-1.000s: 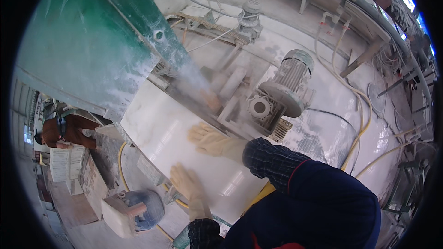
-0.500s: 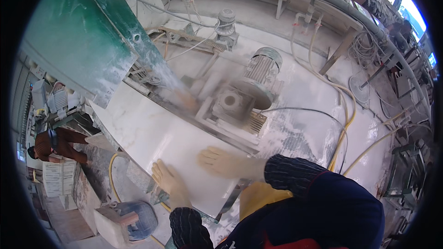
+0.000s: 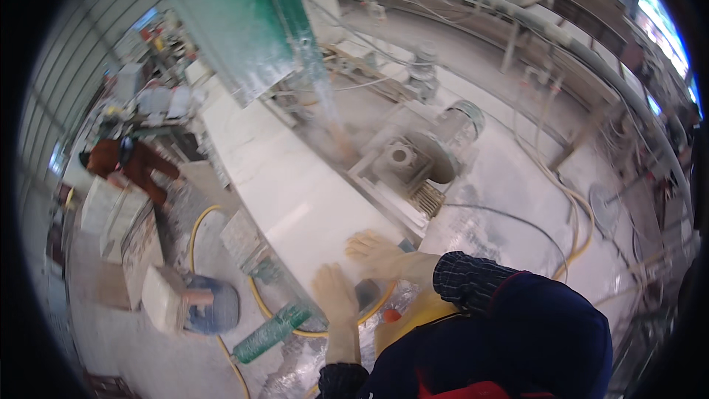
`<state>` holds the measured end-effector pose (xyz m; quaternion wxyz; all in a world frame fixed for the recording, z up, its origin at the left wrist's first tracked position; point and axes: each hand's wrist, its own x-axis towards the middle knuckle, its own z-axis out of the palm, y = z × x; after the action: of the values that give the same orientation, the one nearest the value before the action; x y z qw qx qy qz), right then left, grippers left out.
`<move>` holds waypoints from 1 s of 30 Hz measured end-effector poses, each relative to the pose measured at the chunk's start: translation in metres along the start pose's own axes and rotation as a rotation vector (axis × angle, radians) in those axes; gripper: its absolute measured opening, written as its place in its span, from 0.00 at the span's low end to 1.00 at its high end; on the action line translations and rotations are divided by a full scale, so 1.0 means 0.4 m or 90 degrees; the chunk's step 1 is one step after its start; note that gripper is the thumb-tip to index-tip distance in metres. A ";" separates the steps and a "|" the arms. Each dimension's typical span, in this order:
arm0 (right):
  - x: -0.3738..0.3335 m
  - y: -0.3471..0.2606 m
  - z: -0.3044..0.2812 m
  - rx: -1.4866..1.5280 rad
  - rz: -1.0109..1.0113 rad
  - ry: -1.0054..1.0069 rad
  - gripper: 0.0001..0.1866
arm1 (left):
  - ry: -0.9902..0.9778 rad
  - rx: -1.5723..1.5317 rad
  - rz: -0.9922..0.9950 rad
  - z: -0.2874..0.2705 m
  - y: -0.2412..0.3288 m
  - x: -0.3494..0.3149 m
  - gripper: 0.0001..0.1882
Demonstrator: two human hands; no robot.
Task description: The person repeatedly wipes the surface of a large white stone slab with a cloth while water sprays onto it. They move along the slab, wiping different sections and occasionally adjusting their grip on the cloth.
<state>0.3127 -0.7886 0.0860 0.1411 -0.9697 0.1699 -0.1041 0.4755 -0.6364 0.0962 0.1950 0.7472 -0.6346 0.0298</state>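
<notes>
A long white polished stone slab [image 3: 295, 210] lies on a machine bed and runs from my hands toward the far left, under a green metal cover [image 3: 229, 29]. Both hands wear cream rubber gloves. My left hand [image 3: 334, 294] rests at the slab's near end, fingers stretched out and a little blurred. To its right and slightly farther off, my right hand [image 3: 375, 253] lies flat on the slab, fingers spread. Neither hand grips anything. A dusty motor unit [image 3: 402, 162] stands beyond the slab's right edge, with spray or dust along that edge.
A green roller [image 3: 272, 332] sits at the lower left, near a yellow hose [image 3: 255, 299]. A blue drum [image 3: 212, 305] stands left of it. Farther left, a person in brown [image 3: 133, 162] bends beside stacked blocks [image 3: 114, 214]. Hoses [image 3: 583, 229] cross the wet floor at right.
The view has shifted. More of the slab's length shows, and its near end now lies close to my hands. My left hand has moved nearer my right, and the green roller has come into view.
</notes>
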 end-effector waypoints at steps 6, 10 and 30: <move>-0.009 0.007 -0.003 0.017 0.000 0.070 0.37 | 0.133 -0.045 -0.240 -0.026 0.107 -0.342 0.27; 0.003 0.013 -0.024 -0.073 -0.025 -0.009 0.37 | 0.163 0.146 -0.536 -0.001 0.219 -0.706 0.28; -0.379 -0.088 0.058 0.238 0.011 -0.223 0.29 | 0.332 0.713 -1.259 -0.107 1.001 -1.806 0.25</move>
<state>0.1895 -0.6972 0.0520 0.3462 -0.9285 0.1287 0.0371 -0.0393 0.0071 0.0260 -0.0994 0.8690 0.3858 0.2935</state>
